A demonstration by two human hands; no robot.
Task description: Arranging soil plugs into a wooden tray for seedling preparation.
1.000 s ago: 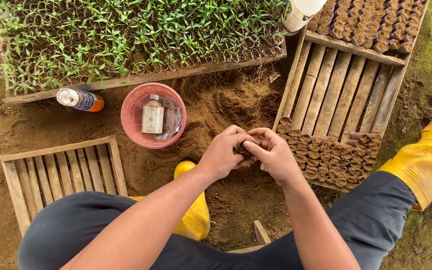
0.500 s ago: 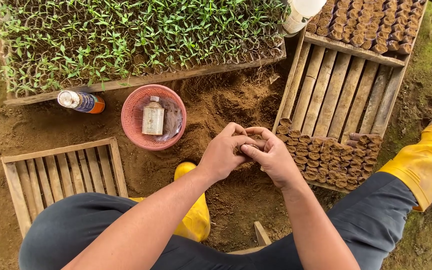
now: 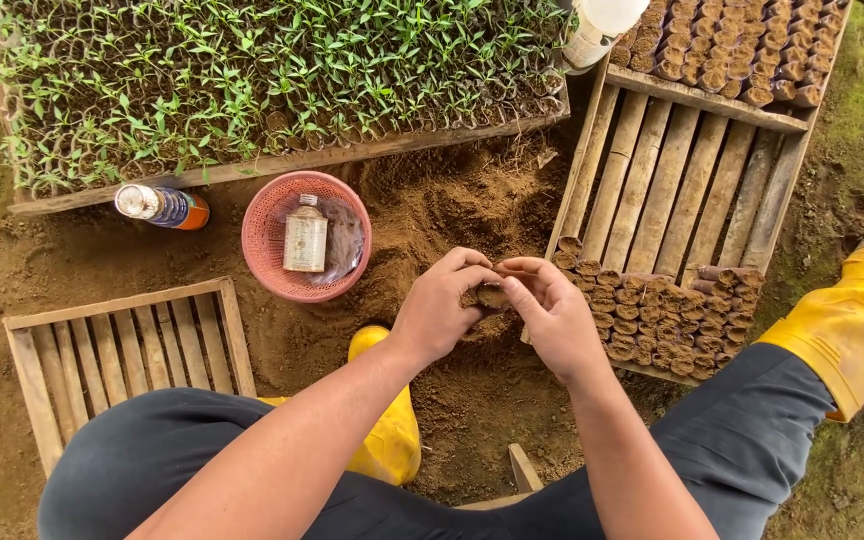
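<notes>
Two hands meet over loose brown soil [image 3: 452, 200], both closed on one small soil-filled roll [image 3: 489, 297]. Roll sits between the hands, above the ground, just left of the slatted tray's near corner. Left hand [image 3: 444, 310]: fingers curled together, clamped on the roll's left side. Right hand [image 3: 552, 312]: fingers [image 3: 524, 268] bent over the top of the roll, thumb pressed against it; also clamped. Most of the roll is hidden by the fingers.

Just right of the hands: wooden slatted tray [image 3: 682, 190], its near end packed with rows of similar rolls [image 3: 667, 320], middle slats bare, more rolls at its far end. A white bottle [image 3: 597, 30] stands at the tray's far left corner.

Left of the hands: pink plastic basket [image 3: 270, 265] on the ground, holding a small bottle [image 3: 305, 235] and a clear bag. Another bottle [image 3: 160, 206] lies on its side beside it. Behind these, a wooden tray of green seedlings [image 3: 252, 70]. Near left: an empty slatted crate [image 3: 122, 350].

Yellow boots: one [image 3: 387, 440] below the left hand, one [image 3: 852, 320] at far right. Dark trousers cover both knees.
</notes>
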